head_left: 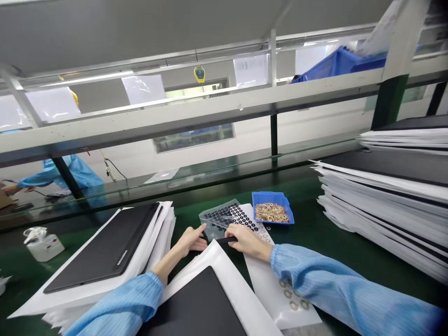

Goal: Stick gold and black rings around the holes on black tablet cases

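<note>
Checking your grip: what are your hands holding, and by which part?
Your right hand grips a slim black strip by its end; the left hand seems to hold nothing, resting beside a clear sheet of black rings.

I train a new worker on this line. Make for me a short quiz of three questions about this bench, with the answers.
1. True or false: the blue plastic tray holds tan rings.
2. What is in the right hand?
A) a white bottle
B) a slim black strip
C) the blue plastic tray
3. Fill the gap: the sleeve on the left arm is light ____.

Key: 1 true; 2 B; 3 blue.
</note>
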`<state>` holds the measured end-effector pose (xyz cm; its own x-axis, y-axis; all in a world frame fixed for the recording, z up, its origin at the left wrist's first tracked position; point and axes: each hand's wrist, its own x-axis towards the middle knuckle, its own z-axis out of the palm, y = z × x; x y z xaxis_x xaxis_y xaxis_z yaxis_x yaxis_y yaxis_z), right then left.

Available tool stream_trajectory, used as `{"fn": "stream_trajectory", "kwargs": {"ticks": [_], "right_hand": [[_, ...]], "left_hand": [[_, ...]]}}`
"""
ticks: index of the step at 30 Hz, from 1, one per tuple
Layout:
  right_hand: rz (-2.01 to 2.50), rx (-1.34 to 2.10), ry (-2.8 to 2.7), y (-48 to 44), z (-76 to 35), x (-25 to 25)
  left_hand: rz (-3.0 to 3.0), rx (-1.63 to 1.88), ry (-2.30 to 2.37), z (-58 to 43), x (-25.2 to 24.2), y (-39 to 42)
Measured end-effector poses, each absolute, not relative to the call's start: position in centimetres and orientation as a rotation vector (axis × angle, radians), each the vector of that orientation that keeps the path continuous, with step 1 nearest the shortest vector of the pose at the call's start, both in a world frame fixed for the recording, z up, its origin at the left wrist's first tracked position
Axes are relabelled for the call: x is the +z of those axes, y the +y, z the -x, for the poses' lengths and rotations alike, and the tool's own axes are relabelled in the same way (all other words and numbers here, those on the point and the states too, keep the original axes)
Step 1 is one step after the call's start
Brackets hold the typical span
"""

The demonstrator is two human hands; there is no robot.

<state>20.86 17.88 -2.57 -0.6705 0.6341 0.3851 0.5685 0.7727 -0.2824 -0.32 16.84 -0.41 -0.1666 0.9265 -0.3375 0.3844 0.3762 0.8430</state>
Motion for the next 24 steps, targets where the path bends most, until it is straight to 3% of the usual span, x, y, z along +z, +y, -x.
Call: {"fn": "stream_trajectory", "kwargs": {"ticks": [7,24], "right_hand": [[0.916,0.348,-2.514,19.9,-20.9,-0.6],[1.107,0.600,-2.291,21.5,-19.1,-3.2]], "left_hand": [[-0.969,0.825,1.391,-2.0,-1.4,17.7],[-0.948,0.845,1.436,-3.8,-2.0,18.5]]}}
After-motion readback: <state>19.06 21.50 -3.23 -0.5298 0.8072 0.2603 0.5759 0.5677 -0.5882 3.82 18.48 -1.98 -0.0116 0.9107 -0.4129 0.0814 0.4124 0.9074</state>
